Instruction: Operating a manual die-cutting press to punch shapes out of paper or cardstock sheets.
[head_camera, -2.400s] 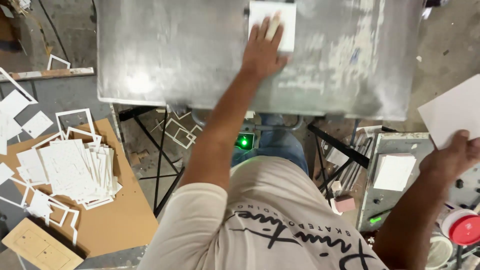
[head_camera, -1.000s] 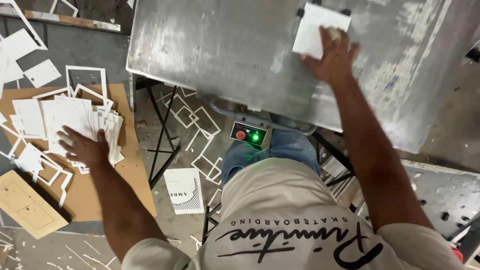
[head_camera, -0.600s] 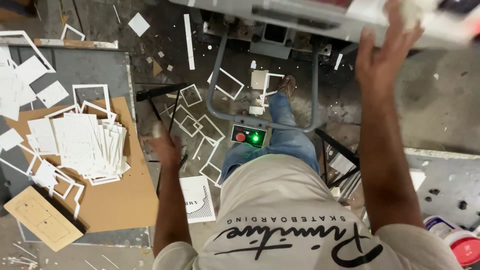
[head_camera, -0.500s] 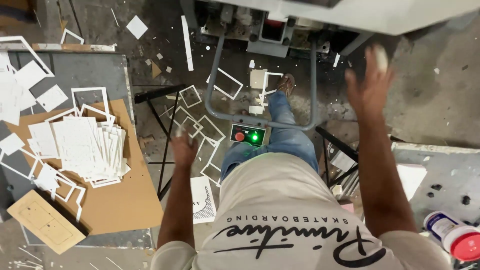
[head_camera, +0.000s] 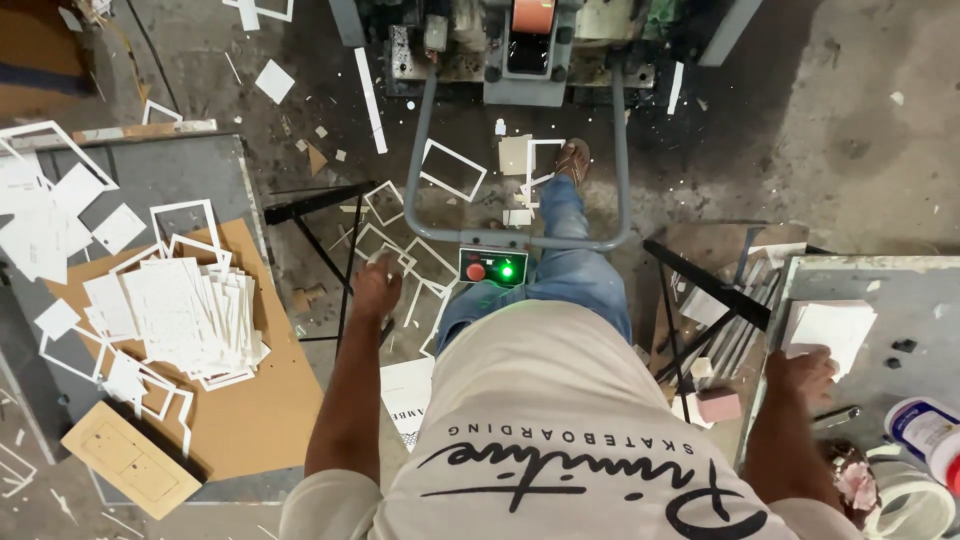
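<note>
Grimy concrete floor (head_camera: 860, 130) strewn with white card offcuts (head_camera: 452, 170) — grey metal tables (head_camera: 170, 175) either side (dim light).

The left arm is being held out forward and downward, nearly straight, with the left hand (head_camera: 376, 288) hanging in the air, palm down and fingers loosely curled, nothing being gripped. The right arm is being bent outward at the elbow, and the right hand (head_camera: 800, 375) is being kept low, knuckles up, fingers folded under.
</note>
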